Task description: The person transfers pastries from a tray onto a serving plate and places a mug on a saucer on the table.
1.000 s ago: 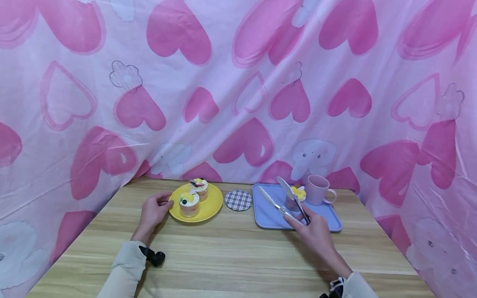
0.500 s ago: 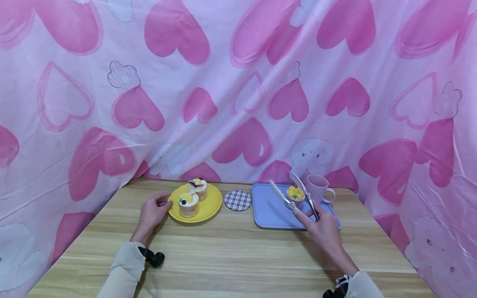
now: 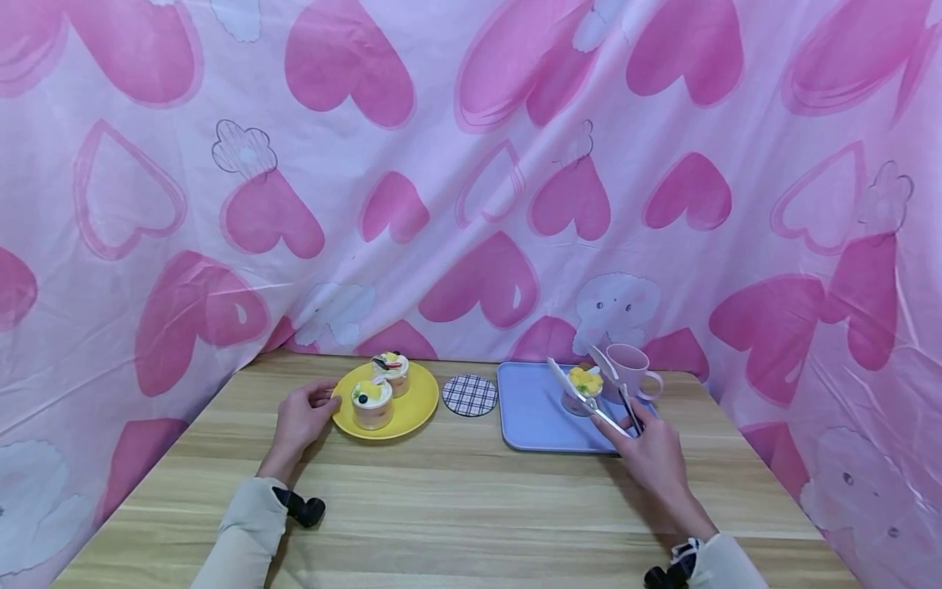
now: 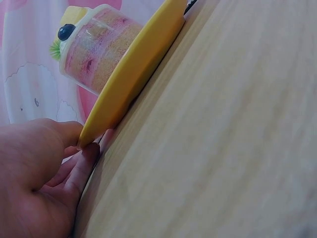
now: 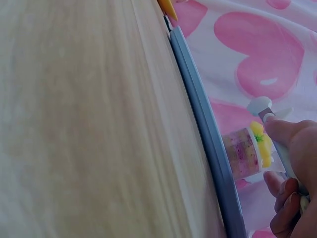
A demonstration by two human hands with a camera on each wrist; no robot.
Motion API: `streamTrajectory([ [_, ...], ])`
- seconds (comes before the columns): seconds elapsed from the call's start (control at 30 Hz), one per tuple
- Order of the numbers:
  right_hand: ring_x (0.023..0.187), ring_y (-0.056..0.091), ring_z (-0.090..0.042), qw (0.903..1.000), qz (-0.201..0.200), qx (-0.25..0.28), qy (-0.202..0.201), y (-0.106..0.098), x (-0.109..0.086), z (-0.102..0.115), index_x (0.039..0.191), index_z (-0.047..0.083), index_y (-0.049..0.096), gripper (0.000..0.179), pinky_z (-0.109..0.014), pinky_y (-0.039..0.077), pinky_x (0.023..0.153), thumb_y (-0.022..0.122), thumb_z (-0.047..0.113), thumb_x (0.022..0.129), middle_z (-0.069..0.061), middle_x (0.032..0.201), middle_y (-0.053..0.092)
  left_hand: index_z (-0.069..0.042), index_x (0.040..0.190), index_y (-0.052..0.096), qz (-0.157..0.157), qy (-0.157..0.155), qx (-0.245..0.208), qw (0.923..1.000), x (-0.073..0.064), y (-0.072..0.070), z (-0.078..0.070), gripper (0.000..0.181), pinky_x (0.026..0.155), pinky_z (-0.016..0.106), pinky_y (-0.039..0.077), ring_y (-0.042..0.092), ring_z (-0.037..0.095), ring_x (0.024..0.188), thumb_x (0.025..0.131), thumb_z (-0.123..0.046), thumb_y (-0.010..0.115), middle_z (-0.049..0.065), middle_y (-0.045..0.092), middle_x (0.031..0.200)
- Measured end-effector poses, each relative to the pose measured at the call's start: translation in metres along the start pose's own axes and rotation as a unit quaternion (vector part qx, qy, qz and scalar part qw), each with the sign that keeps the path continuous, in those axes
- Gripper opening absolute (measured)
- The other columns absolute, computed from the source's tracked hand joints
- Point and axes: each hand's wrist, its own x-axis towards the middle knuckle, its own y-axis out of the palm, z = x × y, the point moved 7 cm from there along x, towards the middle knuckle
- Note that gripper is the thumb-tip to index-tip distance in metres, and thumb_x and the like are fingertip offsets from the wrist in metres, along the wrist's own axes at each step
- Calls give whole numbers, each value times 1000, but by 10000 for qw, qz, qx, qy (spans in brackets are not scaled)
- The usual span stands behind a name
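Observation:
My left hand (image 3: 303, 421) pinches the rim of a yellow plate (image 3: 418, 411), thumb on top and fingers beneath in the left wrist view. Two cups of layered cake stand on that plate, the nearer cake cup (image 4: 99, 47) topped with a blueberry. In my right hand (image 3: 657, 460) is a pair of tongs (image 3: 565, 379), its arms spread and pointing away from me over the blue tray (image 3: 533, 419). Between those arms, in the head view, shows a cake cup (image 5: 242, 152) with yellow fruit on top. It stands upright on the tray.
A pink mug (image 3: 642, 378) stands on the tray just right of the cake cup, partly behind the tongs. Between plate and tray lies a round checked coaster (image 3: 469, 396). A pink heart-print cloth (image 3: 478, 278) hangs along the back edge of the wooden table (image 3: 441, 507).
The right hand has shifted to the right with the tongs, whose arms now lie on either side of the cake cup in the head view. My left hand and the plate have stayed put.

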Motion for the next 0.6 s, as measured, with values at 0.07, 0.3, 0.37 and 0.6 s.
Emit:
streamTrajectory([
  [0.07,83,50,-22,10000,1,-54,-47,0,1,-1,127,14,62,76,-24,41,51,69,72,78,-6,90,60,-8,136,61,10,-13,5,10000,0,0,0,39,96,43,57,64,29,112,99,-20,63,17,67,126],
  [0.3,79,50,-21,9994,34,-344,-34,3,3,-6,103,13,63,68,-26,36,59,66,76,77,-5,83,59,-8,136,61,31,-13,1,10000,-1,0,-1,39,96,44,57,64,30,113,99,-20,63,18,66,126],
  [0.37,80,49,-21,9992,108,-387,33,4,3,-8,104,13,64,70,-27,36,60,66,77,77,-5,82,58,-8,136,61,31,-15,-5,10000,-1,0,-1,40,97,44,57,64,30,113,99,-20,64,18,66,126],
  [0.6,99,54,-27,9975,438,-520,180,7,2,-11,147,3,48,106,-36,48,78,64,80,76,-19,103,62,-9,137,60,47,-118,-12,9999,0,1,1,40,98,44,56,64,30,113,99,-22,64,17,65,127],
])
